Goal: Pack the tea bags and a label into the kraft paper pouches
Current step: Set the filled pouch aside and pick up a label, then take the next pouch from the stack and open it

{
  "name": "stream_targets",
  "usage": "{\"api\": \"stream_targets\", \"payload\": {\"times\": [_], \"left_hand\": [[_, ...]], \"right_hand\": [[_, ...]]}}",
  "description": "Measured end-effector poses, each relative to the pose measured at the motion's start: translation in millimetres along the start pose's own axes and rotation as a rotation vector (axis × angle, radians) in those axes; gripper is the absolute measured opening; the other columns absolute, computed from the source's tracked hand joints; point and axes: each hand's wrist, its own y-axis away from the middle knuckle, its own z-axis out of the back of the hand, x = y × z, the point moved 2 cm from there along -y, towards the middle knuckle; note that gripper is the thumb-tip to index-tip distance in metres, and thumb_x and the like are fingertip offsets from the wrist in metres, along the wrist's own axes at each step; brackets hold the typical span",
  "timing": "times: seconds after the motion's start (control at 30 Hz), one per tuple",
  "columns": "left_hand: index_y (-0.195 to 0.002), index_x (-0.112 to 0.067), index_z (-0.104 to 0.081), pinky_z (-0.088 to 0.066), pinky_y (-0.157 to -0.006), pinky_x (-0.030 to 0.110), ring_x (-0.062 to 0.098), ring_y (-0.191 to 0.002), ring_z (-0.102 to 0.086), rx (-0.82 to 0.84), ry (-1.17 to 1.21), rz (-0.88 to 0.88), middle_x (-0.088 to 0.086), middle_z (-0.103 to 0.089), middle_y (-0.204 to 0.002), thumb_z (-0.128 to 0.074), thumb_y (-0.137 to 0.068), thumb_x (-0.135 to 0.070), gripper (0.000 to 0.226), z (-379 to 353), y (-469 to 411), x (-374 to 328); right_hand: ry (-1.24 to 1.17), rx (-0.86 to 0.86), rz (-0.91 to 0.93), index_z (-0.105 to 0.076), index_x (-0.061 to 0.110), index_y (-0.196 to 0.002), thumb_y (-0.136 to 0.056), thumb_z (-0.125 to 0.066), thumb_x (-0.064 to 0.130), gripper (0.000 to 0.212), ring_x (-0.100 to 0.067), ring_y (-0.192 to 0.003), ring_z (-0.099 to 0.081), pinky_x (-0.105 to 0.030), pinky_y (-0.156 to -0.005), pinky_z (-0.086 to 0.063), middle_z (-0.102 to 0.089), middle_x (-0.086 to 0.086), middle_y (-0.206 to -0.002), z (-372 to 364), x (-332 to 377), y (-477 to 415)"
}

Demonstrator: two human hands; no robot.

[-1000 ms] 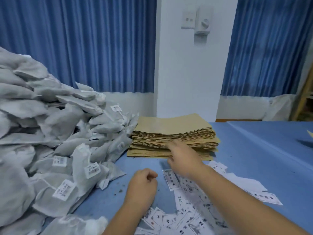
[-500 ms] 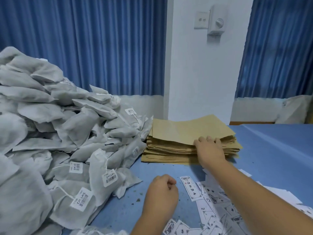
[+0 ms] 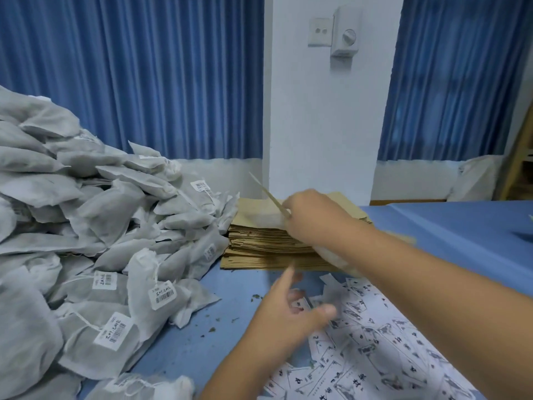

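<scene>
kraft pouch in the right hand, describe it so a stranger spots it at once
Look below the white pillar to the stack of kraft pouches. The right hand grips one pouch above it. Unlike the flat ones, it tilts up edge-on.

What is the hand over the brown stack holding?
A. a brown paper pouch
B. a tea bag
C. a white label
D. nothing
A: the right hand grips a brown paper pouch, tilted up edge-on above the stack, while the tea bags lie in their pile at the left.
</scene>
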Motion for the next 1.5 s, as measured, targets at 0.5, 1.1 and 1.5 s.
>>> {"api": "stream_targets", "payload": {"times": [0.5,1.1,1.5], "left_hand": [[-0.112,-0.006,-0.061,-0.06,-0.066,0.04,0.036,-0.084,-0.072,-0.307,0.536,0.144,0.018,-0.073,-0.097,-0.049,-0.096,-0.011,0.02,-4.3,7.2,-14.7],[-0.097,0.0,-0.074,-0.058,-0.078,0.043,0.032,-0.101,-0.068,-0.062,0.955,0.077,0.025,-0.067,-0.111,-0.056,-0.086,-0.025,0.033,13.2,-0.4,-10.1],[-0.134,-0.003,-0.048,-0.056,-0.082,0.036,0.031,-0.114,-0.063,-0.098,0.873,-0.045,0.021,-0.062,-0.126,-0.064,-0.086,-0.037,0.061,11.1,-7.9,-2.4]], "right_hand": [[-0.367,-0.004,0.166,-0.041,0.019,-0.141,-0.095,-0.05,0.042,0.052,-0.019,-0.098,-0.058,-0.026,-0.079,-0.04,-0.064,-0.005,-0.109,-10.4,20.2,40.6],[-0.387,0.209,0.215,-0.072,0.033,-0.102,-0.078,-0.071,0.046,0.027,0.003,-0.08,-0.059,-0.011,-0.061,-0.044,-0.063,0.02,-0.084,-13.0,-6.0,68.5],[-0.767,0.491,0.163,-0.065,0.034,-0.115,-0.069,-0.08,0.044,0.05,0.003,-0.091,-0.061,-0.019,-0.083,-0.047,-0.064,0.012,-0.112,-29.7,-38.3,50.1]]}}
